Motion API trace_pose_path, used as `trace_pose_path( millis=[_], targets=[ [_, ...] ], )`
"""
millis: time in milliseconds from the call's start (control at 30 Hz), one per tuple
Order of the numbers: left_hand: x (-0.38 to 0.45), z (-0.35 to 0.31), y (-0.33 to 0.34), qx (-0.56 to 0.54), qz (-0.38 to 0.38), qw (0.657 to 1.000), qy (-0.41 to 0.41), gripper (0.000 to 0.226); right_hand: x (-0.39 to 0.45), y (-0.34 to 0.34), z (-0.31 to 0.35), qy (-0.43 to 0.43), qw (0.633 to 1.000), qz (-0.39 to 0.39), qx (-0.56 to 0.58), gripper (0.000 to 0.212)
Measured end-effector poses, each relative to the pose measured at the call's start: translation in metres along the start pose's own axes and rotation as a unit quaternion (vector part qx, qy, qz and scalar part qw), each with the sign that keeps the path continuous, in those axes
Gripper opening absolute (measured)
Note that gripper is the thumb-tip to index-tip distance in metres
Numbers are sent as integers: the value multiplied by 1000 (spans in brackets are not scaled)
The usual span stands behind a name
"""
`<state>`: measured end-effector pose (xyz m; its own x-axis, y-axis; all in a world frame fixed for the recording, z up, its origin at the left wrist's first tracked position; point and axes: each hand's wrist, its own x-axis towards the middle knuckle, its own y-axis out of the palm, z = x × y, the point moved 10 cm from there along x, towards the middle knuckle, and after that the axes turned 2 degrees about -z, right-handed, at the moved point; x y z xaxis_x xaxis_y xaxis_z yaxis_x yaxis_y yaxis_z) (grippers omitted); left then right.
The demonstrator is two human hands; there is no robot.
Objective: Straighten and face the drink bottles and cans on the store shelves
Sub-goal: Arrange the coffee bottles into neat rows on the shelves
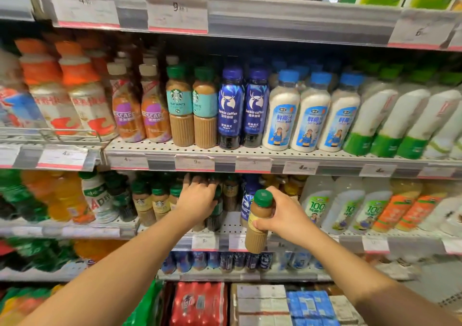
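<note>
A person's right hand (287, 215) wraps its grip around a green-capped coffee bottle (258, 222), held upright just in front of the lower shelf (232, 225). The left hand (197, 198) reaches into that shelf, fingers curled around a dark bottle (216, 213) standing among the Starbucks bottles (160, 203). Above, blue Luckin bottles (241, 108) stand facing forward.

Both bare forearms stretch forward and up from the bottom corners. The left hand (198, 198) sits just left of the green-capped coffee bottle (258, 222), palm down, fingers curled over dark bottles further in. The right hand (287, 215) is right against that bottle, thumb low and fingers high on it, wrist bent slightly inward.
</note>
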<state>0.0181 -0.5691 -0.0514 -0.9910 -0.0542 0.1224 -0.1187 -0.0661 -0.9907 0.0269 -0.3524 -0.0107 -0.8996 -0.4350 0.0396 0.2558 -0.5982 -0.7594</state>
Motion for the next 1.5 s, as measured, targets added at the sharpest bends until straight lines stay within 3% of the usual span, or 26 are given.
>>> trace_pose_path(
  millis=[233, 400, 567, 733, 867, 1000, 1333, 1500],
  targets=[
    [8, -2, 2, -29, -12, 999, -13, 56, 18, 21, 3, -2, 1000, 10, 3, 49],
    [-2, -9, -9, -19, -31, 999, 39, 45, 27, 25, 5, -2, 1000, 12, 6, 54],
    [-40, -1, -37, -64, -132, 987, 68, 49, 33, 32, 1, -12, 999, 35, -8, 58],
    [-90, 29, -54, -112, -203, 972, 37, 45, 44, 56, 23, -81, 990, 71, -93, 54],
    [-122, 48, -50, -111, -188, 976, 1, 46, 59, 84, 49, -141, 961, 98, -217, 59],
    [-147, 63, -41, -117, -175, 977, -40, 45, 78, 110, 53, -157, 942, 123, -268, 63],
    [-165, 68, -29, -122, -159, 976, -85, 47, 105, 130, 33, -106, 952, 128, -257, 78],
    [-162, 68, -25, -127, -156, 976, -89, 46, 100, 121, 22, -33, 983, 72, -169, 66]
  ],
)
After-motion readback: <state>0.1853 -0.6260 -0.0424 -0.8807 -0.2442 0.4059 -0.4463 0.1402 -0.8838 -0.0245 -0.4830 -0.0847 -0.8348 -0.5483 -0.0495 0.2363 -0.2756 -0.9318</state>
